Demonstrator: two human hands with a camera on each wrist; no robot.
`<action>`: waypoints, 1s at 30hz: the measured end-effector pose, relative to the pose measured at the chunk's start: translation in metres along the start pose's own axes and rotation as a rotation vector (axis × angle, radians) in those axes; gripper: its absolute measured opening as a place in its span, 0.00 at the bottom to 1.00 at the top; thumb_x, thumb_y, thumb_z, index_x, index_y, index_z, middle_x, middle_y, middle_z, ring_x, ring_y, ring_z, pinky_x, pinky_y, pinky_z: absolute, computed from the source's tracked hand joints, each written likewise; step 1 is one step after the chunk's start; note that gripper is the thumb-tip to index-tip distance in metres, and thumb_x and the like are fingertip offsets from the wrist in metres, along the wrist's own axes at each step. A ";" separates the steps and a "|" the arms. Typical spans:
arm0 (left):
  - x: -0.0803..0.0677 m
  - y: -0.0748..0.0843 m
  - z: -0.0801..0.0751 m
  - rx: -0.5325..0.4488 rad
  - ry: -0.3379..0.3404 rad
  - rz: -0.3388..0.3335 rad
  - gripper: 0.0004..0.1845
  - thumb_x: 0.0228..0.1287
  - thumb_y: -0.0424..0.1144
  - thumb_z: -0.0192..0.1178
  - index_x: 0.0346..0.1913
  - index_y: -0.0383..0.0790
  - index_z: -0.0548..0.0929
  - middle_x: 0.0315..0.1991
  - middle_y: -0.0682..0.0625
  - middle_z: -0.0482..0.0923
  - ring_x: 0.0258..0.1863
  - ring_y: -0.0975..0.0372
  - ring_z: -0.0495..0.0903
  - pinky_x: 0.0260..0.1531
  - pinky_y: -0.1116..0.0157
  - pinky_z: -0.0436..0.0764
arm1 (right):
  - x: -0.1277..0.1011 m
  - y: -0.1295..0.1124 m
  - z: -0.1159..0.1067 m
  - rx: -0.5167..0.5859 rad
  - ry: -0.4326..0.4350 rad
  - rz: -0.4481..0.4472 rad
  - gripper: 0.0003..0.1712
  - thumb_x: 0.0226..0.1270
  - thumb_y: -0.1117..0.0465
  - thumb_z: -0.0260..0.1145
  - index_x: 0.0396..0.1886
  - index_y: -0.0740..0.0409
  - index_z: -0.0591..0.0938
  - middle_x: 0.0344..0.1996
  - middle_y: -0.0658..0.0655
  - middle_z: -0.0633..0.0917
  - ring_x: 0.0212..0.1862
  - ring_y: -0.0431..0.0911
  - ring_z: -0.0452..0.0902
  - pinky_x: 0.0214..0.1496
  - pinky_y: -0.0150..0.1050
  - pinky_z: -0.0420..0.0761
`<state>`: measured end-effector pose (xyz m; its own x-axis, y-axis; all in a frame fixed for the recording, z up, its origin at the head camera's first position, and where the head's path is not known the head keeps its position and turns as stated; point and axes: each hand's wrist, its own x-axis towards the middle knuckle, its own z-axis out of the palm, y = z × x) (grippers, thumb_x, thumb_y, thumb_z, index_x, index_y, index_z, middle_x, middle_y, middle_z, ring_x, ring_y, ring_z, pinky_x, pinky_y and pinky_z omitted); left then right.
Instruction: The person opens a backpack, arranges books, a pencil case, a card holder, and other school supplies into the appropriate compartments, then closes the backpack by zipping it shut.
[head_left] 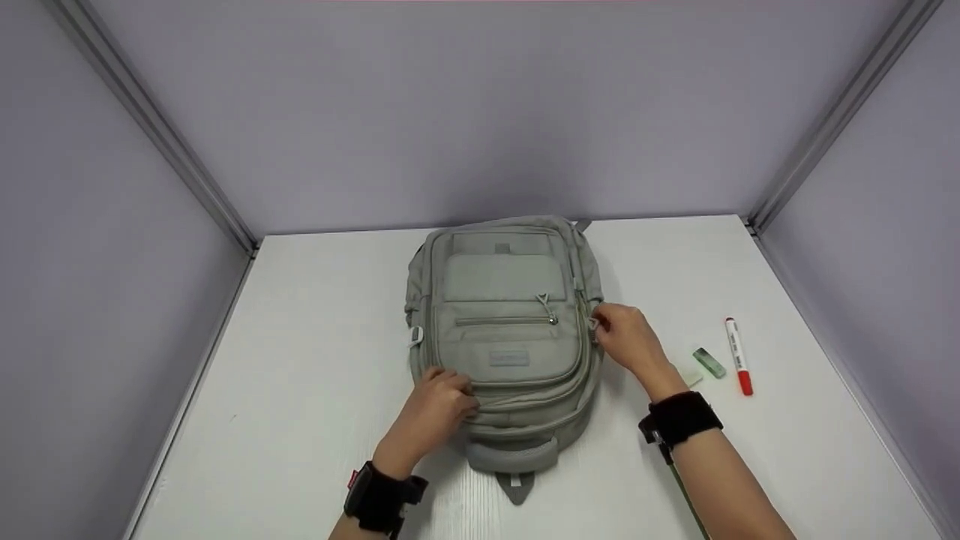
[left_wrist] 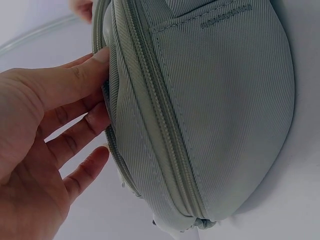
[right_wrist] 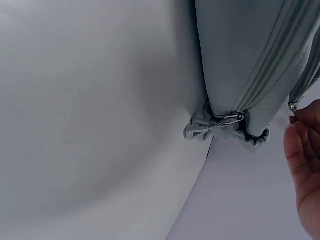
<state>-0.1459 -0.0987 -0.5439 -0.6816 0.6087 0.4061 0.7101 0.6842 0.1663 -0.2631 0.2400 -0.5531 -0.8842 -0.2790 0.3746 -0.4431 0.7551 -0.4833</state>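
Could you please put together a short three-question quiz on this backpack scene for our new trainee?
1. True or false: the backpack lies flat on the white table.
2. Which hand pinches a zipper pull at the backpack's side?
3. What lies beside the red-capped marker: A) scissors, B) a green eraser, C) a cup?

Key: 1 true; 2 the right hand, while the left hand presses the bag; 3 B.

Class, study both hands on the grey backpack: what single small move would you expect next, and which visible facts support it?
Probably the right hand draws the zipper pull it pinches along the side of the grey fabric backpack. The left hand presses straight fingers against the opposite lower corner, seemingly steadying it, and the zipper tracks visible look closed.
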 end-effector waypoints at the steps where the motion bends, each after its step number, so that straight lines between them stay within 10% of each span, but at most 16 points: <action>1: 0.000 0.000 0.000 -0.003 0.000 0.000 0.05 0.57 0.33 0.72 0.27 0.47 0.89 0.29 0.54 0.75 0.31 0.60 0.74 0.46 0.56 0.72 | 0.003 0.001 0.001 0.004 0.000 0.005 0.05 0.60 0.74 0.65 0.31 0.62 0.84 0.27 0.57 0.85 0.29 0.49 0.80 0.32 0.46 0.78; 30: -0.001 0.000 0.001 -0.023 0.019 0.013 0.09 0.56 0.32 0.72 0.23 0.49 0.88 0.25 0.55 0.70 0.27 0.61 0.72 0.44 0.56 0.71 | 0.047 0.021 0.008 0.000 0.004 0.118 0.04 0.64 0.72 0.62 0.35 0.67 0.83 0.32 0.63 0.84 0.35 0.56 0.79 0.39 0.51 0.78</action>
<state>-0.1460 -0.0989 -0.5455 -0.6691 0.6097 0.4250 0.7229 0.6666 0.1817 -0.3154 0.2375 -0.5517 -0.9297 -0.1855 0.3180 -0.3356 0.7825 -0.5245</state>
